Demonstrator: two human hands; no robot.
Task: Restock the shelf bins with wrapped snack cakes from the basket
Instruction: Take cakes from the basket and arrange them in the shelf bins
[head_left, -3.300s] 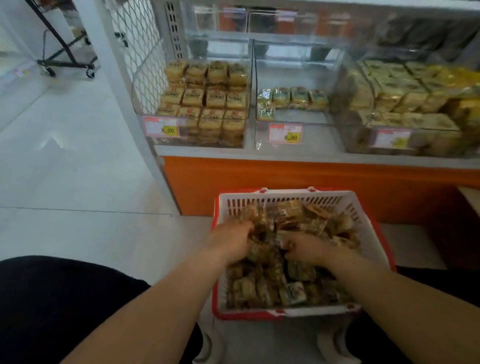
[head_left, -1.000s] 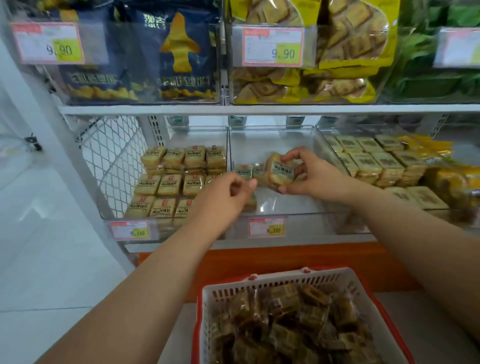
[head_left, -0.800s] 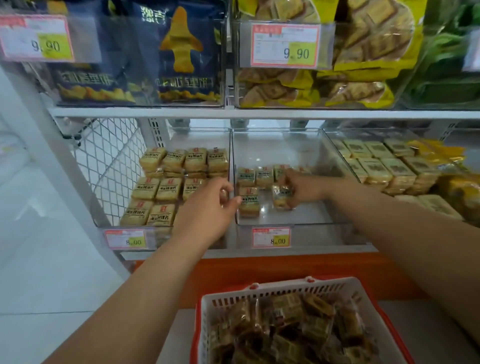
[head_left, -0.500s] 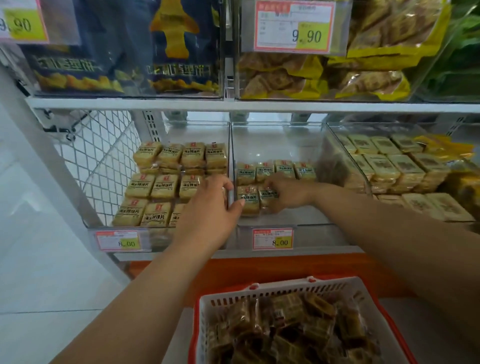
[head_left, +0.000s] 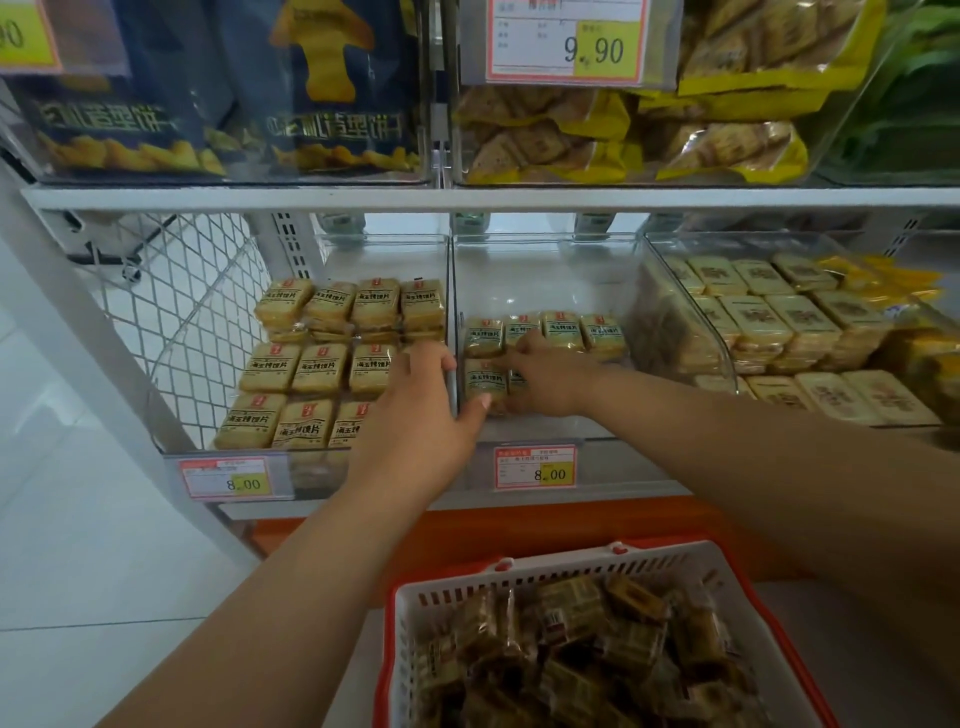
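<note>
Both hands in the middle bin (head_left: 540, 270). Right hand (head_left: 550, 379) grasps a front-row snack cake (head_left: 517, 382); left hand (head_left: 421, 415), fingers released, thumb touching the neighbouring cake (head_left: 483, 379). Basket (head_left: 519, 577) below.

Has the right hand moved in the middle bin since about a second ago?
Yes. The right hand has dropped from above the middle bin to its floor, leftward toward the divider, beside the front-row cakes.

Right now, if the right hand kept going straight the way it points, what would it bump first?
Probably the back row of snack cakes in the middle bin; the right hand already reaches toward them, though depth is unclear.
</note>
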